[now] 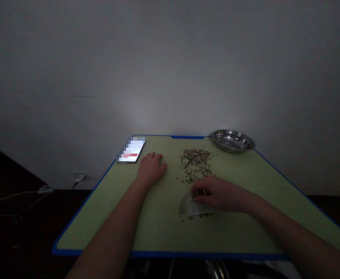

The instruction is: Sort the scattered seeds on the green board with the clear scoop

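Note:
A patch of small dark seeds (195, 163) lies scattered on a green table top (239, 228) with a blue rim. My right hand (216, 193) rests just below the seeds, its fingers curled and pressed on a clear half-round plastic piece (191, 207), shaped like a protractor, that lies flat on the table. A few loose seeds lie along that piece's lower edge. My left hand (150, 167) lies palm down on the table to the left of the seeds, fingers loosely curled, with nothing in it.
A lit phone (131, 151) lies at the far left corner of the table, just beyond my left hand. A shallow steel bowl (233, 140) stands at the far right corner. A plain wall rises behind; cables lie on the dark floor at left.

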The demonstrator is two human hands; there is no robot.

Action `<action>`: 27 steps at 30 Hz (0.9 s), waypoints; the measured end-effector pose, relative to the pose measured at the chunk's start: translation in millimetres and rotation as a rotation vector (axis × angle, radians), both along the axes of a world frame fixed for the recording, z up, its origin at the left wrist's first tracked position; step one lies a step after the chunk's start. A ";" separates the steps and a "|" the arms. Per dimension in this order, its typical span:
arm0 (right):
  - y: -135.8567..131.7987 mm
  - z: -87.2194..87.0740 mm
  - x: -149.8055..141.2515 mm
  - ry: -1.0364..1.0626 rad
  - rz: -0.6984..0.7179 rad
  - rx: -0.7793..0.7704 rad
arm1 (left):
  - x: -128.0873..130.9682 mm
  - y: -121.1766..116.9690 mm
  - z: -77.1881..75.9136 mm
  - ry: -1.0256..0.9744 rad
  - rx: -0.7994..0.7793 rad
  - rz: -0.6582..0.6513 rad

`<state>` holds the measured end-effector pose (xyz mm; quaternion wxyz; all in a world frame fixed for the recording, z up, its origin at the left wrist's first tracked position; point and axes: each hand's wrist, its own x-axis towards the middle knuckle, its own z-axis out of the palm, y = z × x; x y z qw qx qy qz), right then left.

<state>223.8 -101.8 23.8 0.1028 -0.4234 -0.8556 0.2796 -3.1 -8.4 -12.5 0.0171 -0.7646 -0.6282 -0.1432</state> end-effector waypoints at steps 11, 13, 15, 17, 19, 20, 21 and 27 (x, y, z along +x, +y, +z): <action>-35.0 -4.8 4.1 0.042 -0.072 -0.056 | -0.2 2.7 -1.9 -0.024 0.000 -0.017; -38.9 -6.5 3.4 0.045 -0.072 -0.061 | 0.0 2.8 -1.8 -0.025 -0.005 -0.019; -41.8 -7.4 2.4 0.043 -0.058 -0.076 | 0.2 2.9 -1.5 -0.026 0.000 -0.018; -44.2 -7.2 1.4 0.043 -0.047 -0.092 | 0.6 3.0 -1.2 -0.026 0.010 -0.020; -46.1 -6.1 0.9 0.044 -0.053 -0.113 | 0.8 3.1 -1.1 -0.026 0.011 -0.020; -46.9 -5.4 0.9 0.045 -0.061 -0.124 | 0.9 3.1 -1.1 -0.025 0.008 -0.020; -47.7 -4.7 1.0 0.047 -0.066 -0.136 | 0.8 3.2 -1.2 -0.024 0.004 -0.020; -48.7 -3.9 2.6 0.042 -0.053 -0.192 | -0.3 4.7 -1.8 -0.018 0.001 -0.025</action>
